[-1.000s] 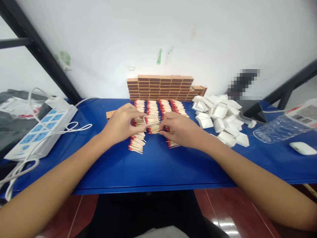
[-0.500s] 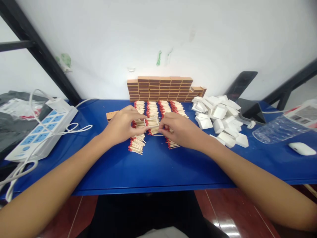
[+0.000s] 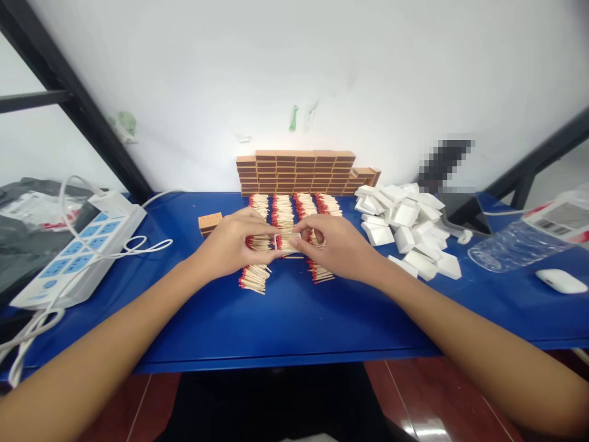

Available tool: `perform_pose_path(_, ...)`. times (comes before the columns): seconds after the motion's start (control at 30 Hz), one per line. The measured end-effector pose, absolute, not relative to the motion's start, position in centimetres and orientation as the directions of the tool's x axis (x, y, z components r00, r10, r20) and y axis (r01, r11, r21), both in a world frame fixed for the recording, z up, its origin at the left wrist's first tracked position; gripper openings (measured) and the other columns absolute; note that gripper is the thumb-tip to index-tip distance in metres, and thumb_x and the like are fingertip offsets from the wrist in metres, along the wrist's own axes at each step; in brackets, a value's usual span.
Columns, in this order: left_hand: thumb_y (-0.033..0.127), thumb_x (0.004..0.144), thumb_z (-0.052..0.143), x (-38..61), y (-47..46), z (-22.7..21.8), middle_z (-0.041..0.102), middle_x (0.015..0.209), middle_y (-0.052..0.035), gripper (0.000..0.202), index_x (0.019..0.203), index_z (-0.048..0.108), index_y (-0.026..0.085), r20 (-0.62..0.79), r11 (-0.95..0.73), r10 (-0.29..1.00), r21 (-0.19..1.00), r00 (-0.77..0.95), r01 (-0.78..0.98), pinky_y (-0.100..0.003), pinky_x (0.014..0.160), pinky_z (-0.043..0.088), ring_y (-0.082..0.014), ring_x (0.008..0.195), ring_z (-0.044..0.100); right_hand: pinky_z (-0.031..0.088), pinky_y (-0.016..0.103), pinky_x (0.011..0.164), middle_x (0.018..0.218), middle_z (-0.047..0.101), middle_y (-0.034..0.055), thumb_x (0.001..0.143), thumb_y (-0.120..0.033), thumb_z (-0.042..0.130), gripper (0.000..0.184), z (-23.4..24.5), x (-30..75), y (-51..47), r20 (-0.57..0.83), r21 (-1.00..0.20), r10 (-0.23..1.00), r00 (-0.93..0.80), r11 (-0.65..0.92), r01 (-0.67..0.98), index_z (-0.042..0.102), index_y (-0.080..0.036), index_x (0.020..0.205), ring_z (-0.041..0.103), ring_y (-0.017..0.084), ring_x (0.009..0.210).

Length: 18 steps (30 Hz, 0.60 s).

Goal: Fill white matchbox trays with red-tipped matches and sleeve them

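Note:
My left hand (image 3: 232,243) and my right hand (image 3: 334,244) meet over the middle of the blue table (image 3: 285,313). Together they pinch a small white matchbox tray (image 3: 286,240) filled with red-tipped matches; both hands are closed on it. Beneath and behind them lie rows of loose matches (image 3: 294,212), with one bundle (image 3: 254,277) nearer me on the left and another (image 3: 321,271) on the right.
A wall of stacked brown matchbox sleeves (image 3: 304,170) stands at the back. One brown sleeve (image 3: 209,222) lies apart on the left. White empty trays (image 3: 407,222) are heaped on the right. A power strip with cables (image 3: 78,248) sits far left; a plastic bag (image 3: 515,245) and mouse (image 3: 561,281) far right.
The tray held by my left hand now holds matches, and my right hand has come up from the match pile to grip its other end. The camera has tilted slightly.

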<state>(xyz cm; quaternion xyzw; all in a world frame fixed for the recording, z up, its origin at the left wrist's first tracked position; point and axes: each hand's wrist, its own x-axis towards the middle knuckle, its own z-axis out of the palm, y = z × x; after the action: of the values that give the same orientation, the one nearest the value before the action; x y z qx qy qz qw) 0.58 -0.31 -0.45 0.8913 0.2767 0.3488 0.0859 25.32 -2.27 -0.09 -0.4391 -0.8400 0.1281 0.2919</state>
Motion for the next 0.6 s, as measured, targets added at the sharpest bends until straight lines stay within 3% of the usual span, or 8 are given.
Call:
perform_pose_path(0.13, 0.042, 0.084, 0.082, 0.5, -0.3, -0.3, 0.078, 0.086, -0.0042, 0.033, 0.112, 0.08, 0.023, 0.572, -0.833, 0.551, 0.344, 0.607, 0.433, -0.033, 0.074, 0.054, -0.0203, 0.085, 0.065, 0.039, 0.028, 0.066, 0.08, 0.07, 0.0011, 0.096, -0.036, 0.065, 0.018, 0.1, 25.2, -2.4, 0.363, -0.509, 0.824, -0.435, 0.566, 0.648, 0.07, -0.02, 0.091, 0.057, 0.015, 0.07)
perform_pose_path(0.33, 0.04, 0.082, 0.085, 0.7, -0.7, 0.1, 0.08, 0.091, -0.0024, 0.029, 0.105, 0.081, 0.023, 0.589, -0.797, 0.599, 0.369, 0.542, 0.479, -0.03, 0.075, 0.053, -0.0188, 0.088, 0.068, 0.046, 0.031, 0.073, 0.102, 0.072, 0.0064, 0.091, -0.049, 0.074, 0.043, 0.2, 25.7, -2.4, 0.384, -0.509, 0.784, -0.487, 0.62, 0.596, 0.067, -0.02, 0.123, 0.062, 0.019, 0.081)
perform_pose_path(0.5, 0.046, 0.084, 0.082, 0.1, -0.4, 0.6, 0.079, 0.096, -0.0031, 0.033, 0.109, 0.08, 0.025, 0.541, -0.768, 0.636, 0.375, 0.55, 0.519, -0.03, 0.079, 0.054, -0.0194, 0.092, 0.068, 0.043, 0.029, 0.066, 0.082, 0.067, 0.0014, 0.088, -0.04, 0.078, 0.032, 0.4, 26.0, -2.0, 0.377, -0.496, 0.782, -0.496, 0.623, 0.605, 0.071, -0.02, 0.113, 0.059, 0.017, 0.072)
perform_pose_path(0.6, 0.061, 0.085, 0.076, -2.5, 1.2, 1.7, 0.077, 0.112, -0.0081, 0.056, 0.129, 0.072, 0.026, 0.495, -0.718, 0.671, 0.246, 0.552, 0.651, -0.036, 0.087, 0.054, -0.0234, 0.098, 0.066, 0.041, 0.029, 0.066, 0.084, 0.068, 0.002, 0.087, -0.042, 0.078, 0.031, 0.6, 26.2, -1.7, 0.405, -0.476, 0.793, -0.456, 0.609, 0.635, 0.072, -0.02, 0.108, 0.057, 0.016, 0.07)
